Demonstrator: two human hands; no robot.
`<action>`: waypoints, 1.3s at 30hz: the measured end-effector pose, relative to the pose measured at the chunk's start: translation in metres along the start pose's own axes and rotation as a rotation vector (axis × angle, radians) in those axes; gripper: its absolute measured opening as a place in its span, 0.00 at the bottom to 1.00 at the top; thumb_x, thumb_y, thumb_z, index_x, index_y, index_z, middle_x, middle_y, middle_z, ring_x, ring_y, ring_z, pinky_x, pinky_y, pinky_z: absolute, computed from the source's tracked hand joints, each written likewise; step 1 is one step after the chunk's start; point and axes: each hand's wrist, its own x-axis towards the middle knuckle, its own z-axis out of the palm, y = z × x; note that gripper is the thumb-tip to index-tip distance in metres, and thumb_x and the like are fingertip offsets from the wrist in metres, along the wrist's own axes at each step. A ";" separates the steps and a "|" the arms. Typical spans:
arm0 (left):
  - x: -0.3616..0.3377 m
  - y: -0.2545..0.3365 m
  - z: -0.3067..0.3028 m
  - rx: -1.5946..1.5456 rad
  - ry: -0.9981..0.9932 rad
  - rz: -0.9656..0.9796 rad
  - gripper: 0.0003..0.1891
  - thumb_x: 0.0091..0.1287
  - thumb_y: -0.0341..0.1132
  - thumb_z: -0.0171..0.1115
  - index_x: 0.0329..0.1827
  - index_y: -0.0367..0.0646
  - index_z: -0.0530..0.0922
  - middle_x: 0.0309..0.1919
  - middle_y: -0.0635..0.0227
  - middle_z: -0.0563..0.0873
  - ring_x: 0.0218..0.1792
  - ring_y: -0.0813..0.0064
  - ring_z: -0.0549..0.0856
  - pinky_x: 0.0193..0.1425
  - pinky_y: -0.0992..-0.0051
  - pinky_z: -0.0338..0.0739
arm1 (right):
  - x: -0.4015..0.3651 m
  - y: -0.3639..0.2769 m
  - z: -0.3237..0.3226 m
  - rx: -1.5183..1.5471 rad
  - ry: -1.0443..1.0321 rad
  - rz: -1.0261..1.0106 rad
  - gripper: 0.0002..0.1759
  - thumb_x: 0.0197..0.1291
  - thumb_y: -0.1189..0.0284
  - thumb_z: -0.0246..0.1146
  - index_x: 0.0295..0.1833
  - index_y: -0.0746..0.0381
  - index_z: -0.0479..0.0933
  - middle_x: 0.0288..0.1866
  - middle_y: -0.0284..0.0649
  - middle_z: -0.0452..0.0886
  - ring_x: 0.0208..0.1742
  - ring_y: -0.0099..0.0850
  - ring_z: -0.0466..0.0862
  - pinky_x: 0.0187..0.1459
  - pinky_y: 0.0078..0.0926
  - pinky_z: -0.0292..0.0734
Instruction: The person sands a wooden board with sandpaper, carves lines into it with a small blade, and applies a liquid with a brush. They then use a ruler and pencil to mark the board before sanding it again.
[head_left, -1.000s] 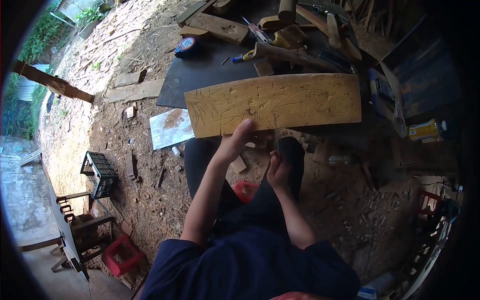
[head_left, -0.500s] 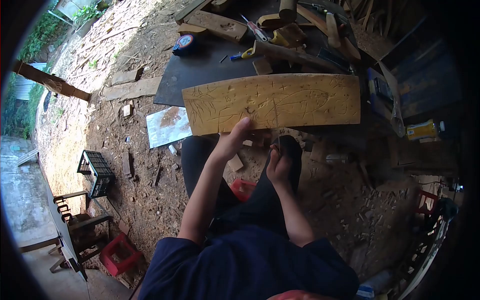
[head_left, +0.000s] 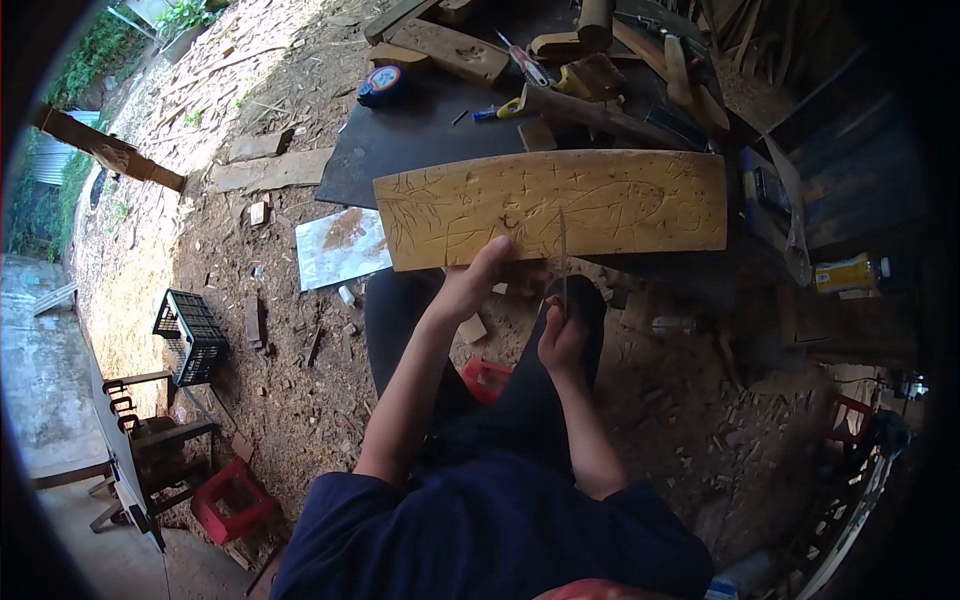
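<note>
Board (head_left: 620,205) mid-frame, carved face to camera, likely for clear view. Left hand (head_left: 475,287) gripping lower edge, thumb in front, seemingly to steady it. Right hand (head_left: 562,340) closed round thin tool (head_left: 564,245), tip over face; contact unclear. Screwdriver (head_left: 527,66) top centre on table (head_left: 400,130), apparently set aside.

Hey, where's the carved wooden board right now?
The board is just above the middle of the head view, held at its lower edge by the left hand, near the dark table.

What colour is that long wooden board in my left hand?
The long carved wooden board is yellowish tan; the head view shows it best.
</note>
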 end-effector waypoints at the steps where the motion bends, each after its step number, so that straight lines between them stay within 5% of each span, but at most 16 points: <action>1: 0.002 -0.003 -0.005 -0.002 -0.028 0.004 0.28 0.87 0.51 0.54 0.69 0.30 0.76 0.52 0.48 0.93 0.47 0.58 0.96 0.49 0.64 0.92 | 0.002 0.002 0.001 -0.010 0.021 -0.043 0.12 0.82 0.70 0.58 0.57 0.66 0.82 0.37 0.50 0.87 0.33 0.48 0.91 0.34 0.40 0.82; 11: 0.005 -0.004 -0.011 0.044 -0.082 -0.002 0.31 0.86 0.55 0.54 0.69 0.30 0.77 0.53 0.48 0.92 0.48 0.58 0.96 0.48 0.63 0.93 | -0.013 0.011 -0.004 0.010 -0.033 0.087 0.12 0.84 0.70 0.57 0.56 0.65 0.82 0.37 0.48 0.86 0.34 0.46 0.89 0.37 0.38 0.82; 14: 0.002 -0.002 -0.002 0.023 -0.036 0.002 0.31 0.86 0.54 0.56 0.70 0.30 0.76 0.56 0.48 0.90 0.50 0.56 0.96 0.49 0.61 0.93 | -0.014 -0.003 -0.004 0.040 -0.009 0.114 0.18 0.87 0.62 0.54 0.52 0.66 0.81 0.31 0.40 0.79 0.32 0.33 0.83 0.38 0.31 0.77; 20: 0.003 0.001 -0.001 0.013 -0.033 0.003 0.32 0.85 0.55 0.58 0.71 0.30 0.75 0.57 0.48 0.90 0.50 0.55 0.95 0.49 0.62 0.93 | -0.012 -0.003 -0.002 0.009 0.008 0.092 0.19 0.87 0.61 0.54 0.53 0.66 0.82 0.38 0.48 0.85 0.37 0.44 0.88 0.41 0.35 0.80; 23: 0.003 -0.012 -0.008 -0.036 -0.026 -0.021 0.32 0.85 0.55 0.58 0.72 0.30 0.75 0.58 0.48 0.89 0.52 0.56 0.95 0.50 0.61 0.93 | -0.016 -0.010 -0.003 -0.020 -0.023 0.068 0.13 0.83 0.70 0.56 0.56 0.67 0.82 0.43 0.52 0.90 0.43 0.51 0.93 0.42 0.40 0.86; 33: 0.005 -0.009 -0.015 -0.030 -0.082 -0.033 0.30 0.86 0.52 0.58 0.74 0.32 0.74 0.60 0.50 0.88 0.54 0.58 0.94 0.52 0.61 0.92 | 0.023 -0.046 -0.007 -0.013 0.051 -0.008 0.10 0.82 0.74 0.58 0.54 0.68 0.83 0.39 0.50 0.89 0.38 0.49 0.93 0.39 0.39 0.85; 36: 0.007 -0.013 -0.015 -0.027 -0.006 0.024 0.29 0.85 0.49 0.60 0.76 0.34 0.72 0.64 0.53 0.86 0.61 0.61 0.90 0.59 0.60 0.90 | 0.031 -0.035 -0.012 0.019 0.082 -0.019 0.10 0.81 0.74 0.58 0.54 0.68 0.83 0.37 0.49 0.88 0.34 0.47 0.91 0.35 0.38 0.83; 39: 0.012 -0.027 -0.023 0.052 0.051 0.109 0.34 0.83 0.54 0.60 0.79 0.35 0.68 0.69 0.51 0.83 0.68 0.55 0.86 0.70 0.49 0.84 | 0.021 -0.032 -0.011 0.013 0.098 -0.075 0.10 0.81 0.74 0.58 0.54 0.68 0.83 0.35 0.49 0.87 0.30 0.45 0.90 0.32 0.38 0.81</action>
